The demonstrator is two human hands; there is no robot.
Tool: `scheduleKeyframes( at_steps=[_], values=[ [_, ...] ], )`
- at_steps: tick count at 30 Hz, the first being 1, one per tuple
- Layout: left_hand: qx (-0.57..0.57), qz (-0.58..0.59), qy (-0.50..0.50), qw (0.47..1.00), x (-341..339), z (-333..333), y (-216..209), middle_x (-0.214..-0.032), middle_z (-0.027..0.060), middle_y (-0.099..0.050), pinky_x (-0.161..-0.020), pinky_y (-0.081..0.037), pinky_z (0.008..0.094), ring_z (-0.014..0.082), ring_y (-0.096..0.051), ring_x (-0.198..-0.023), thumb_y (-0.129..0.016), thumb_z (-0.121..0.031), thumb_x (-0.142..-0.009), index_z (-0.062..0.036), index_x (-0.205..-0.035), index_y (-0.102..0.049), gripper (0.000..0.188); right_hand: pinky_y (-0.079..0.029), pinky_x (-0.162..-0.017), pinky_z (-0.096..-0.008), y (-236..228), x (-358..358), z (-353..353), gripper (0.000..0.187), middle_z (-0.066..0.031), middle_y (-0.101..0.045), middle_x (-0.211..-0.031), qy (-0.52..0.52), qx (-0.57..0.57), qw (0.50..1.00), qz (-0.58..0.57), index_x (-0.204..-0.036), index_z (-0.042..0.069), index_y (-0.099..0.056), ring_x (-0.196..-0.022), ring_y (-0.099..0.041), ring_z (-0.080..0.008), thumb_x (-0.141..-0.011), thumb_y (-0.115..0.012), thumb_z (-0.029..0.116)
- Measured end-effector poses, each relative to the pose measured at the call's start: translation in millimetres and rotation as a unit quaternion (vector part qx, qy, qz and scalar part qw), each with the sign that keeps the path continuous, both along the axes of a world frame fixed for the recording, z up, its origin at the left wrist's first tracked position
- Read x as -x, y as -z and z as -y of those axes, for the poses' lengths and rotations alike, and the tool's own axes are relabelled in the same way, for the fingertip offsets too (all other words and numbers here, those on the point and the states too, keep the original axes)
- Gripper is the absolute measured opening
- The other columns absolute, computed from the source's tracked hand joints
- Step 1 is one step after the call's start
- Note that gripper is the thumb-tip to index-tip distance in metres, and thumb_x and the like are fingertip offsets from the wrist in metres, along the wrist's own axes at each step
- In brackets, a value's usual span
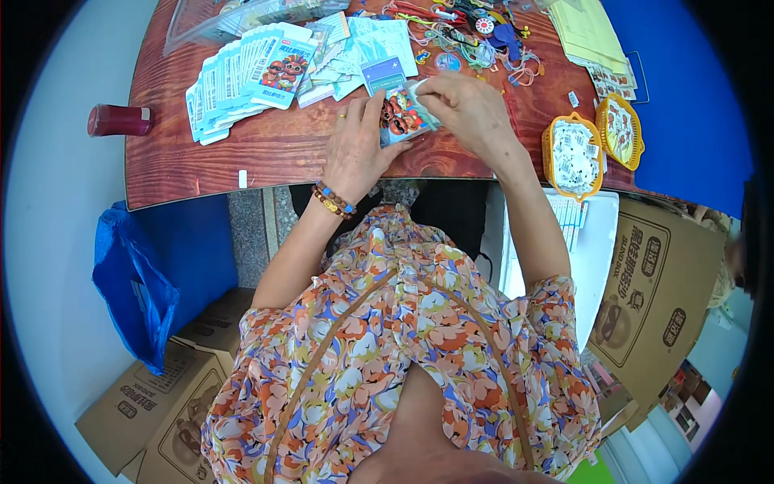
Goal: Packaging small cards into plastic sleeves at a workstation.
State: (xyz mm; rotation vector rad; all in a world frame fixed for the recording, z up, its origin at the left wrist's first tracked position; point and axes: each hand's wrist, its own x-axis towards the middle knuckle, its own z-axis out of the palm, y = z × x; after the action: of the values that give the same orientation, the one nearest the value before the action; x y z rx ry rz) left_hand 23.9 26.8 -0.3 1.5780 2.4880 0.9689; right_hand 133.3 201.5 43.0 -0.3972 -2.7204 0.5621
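A small printed box (401, 114) with red and blue cartoon figures is between my hands over the table's near edge. My left hand (352, 149) grips its left side, thumb along the bottom and fingers at the top. My right hand (470, 109) pinches at its upper right corner; something pale shows at the fingertips, too small to name. A blue-purple panel (383, 73) stands out above the box; whether it is its flap I cannot tell. Left of my hands lies a fanned stack of flat printed boxes (242, 77), with loose light-blue cards (379, 42) beyond.
On the wood-patterned table (282, 153) are a clear plastic bin (189, 31), tangled cords and trinkets (492, 40), and yellow papers (588, 36). Two yellow baskets (574, 192) with small pieces sit at the right. A red-purple jar (121, 120) stands left. Cardboard cartons (661, 282) are below.
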Motion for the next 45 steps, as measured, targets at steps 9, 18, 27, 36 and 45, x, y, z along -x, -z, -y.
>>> scheduleKeyframes(
  at_steps=[9, 18, 27, 36, 45],
  values=[
    [-0.057, 0.124, -0.017, 0.991, 10, 7, 9, -0.119, 0.0219, -0.057, -0.091, -0.049, 0.0452, 0.0376, -0.057, -0.110, -0.087, -0.035, -0.070, 0.0008, -0.136, -0.047, 0.085, -0.051, -0.062, -0.0281, 50, 4, -61, 0.025, -0.0072, -0.070, -0.075, 0.154, 0.180, 0.971, 0.035, -0.103, 0.003, -0.070, -0.062, -0.066, -0.0130, -0.093, -0.064, 0.025],
    [-0.028, 0.099, -0.034, 0.994, 10, 19, -1, -0.117, 0.0217, -0.058, -0.092, -0.048, 0.0446, 0.0378, -0.058, -0.109, -0.087, -0.034, -0.070, 0.0004, -0.137, -0.047, 0.085, -0.052, -0.085, -0.0485, 66, 35, -60, 0.057, -0.0159, -0.060, -0.121, 0.259, 0.024, 0.958, 0.124, -0.119, 0.006, -0.058, -0.102, -0.065, -0.0367, -0.081, -0.076, 0.045],
    [-0.020, 0.078, -0.034, 0.996, 9, 18, 0, -0.114, 0.0199, -0.057, -0.088, -0.049, 0.0457, 0.0378, -0.058, -0.105, -0.087, -0.032, -0.070, -0.0010, -0.137, -0.047, 0.084, -0.052, -0.068, -0.0307, 68, 17, -53, 0.033, -0.0104, -0.072, -0.090, 0.234, 0.265, 0.935, -0.003, -0.110, 0.001, -0.062, -0.074, -0.069, -0.0177, -0.085, -0.074, 0.019],
    [0.000, -0.017, -0.026, 1.000, 1, 8, -1, -0.115, 0.0178, -0.056, -0.087, -0.050, 0.0457, 0.0370, -0.058, -0.104, -0.086, -0.032, -0.069, -0.0012, -0.137, -0.047, 0.084, -0.045, -0.059, -0.0195, 33, -16, -33, 0.015, -0.0012, -0.070, -0.083, 0.152, 0.523, 0.823, -0.159, -0.100, 0.001, -0.069, -0.064, -0.065, -0.0080, -0.092, -0.069, 0.013],
    [-0.003, 0.001, 0.000, 1.000, -13, -7, -10, -0.116, 0.0177, -0.057, -0.086, -0.050, 0.0453, 0.0361, -0.057, -0.104, -0.086, -0.030, -0.069, -0.0006, -0.136, -0.046, 0.083, -0.044, -0.062, -0.0185, 3, -25, 11, 0.014, 0.0021, -0.066, -0.078, 0.140, 0.413, 0.878, -0.196, -0.095, -0.001, -0.072, -0.067, -0.055, -0.0036, -0.092, -0.070, 0.013]
  ],
)
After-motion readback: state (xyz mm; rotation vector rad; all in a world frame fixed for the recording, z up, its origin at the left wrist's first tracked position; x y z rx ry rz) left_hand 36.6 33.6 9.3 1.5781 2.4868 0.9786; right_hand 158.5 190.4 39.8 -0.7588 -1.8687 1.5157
